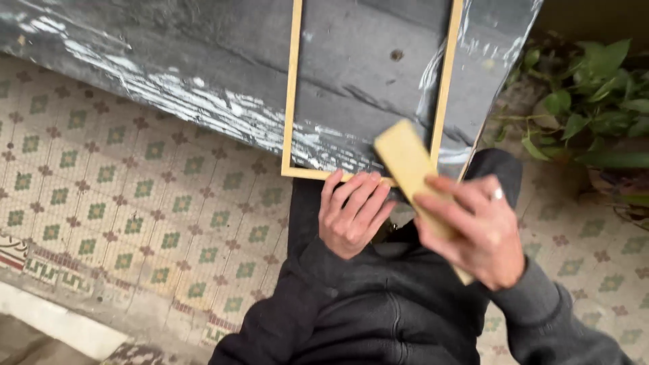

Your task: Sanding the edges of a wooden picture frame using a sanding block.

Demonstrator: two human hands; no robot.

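A pale wooden frame [293,101] lies flat on a dark, scratched board [169,74], its near rail over my lap. My left hand [351,213] rests on that near rail, fingers curled over its edge. My right hand [476,230], with a ring on one finger, grips a flat yellowish wooden block [404,159]. The block slants up to the left, and its top end hovers over the frame's near right corner. Both arms are in dark sleeves.
The floor is patterned tile with green and brown motifs [135,203]. A leafy green plant [595,101] grows at the right, beside the board's end. A pale stone step [54,318] runs along the lower left.
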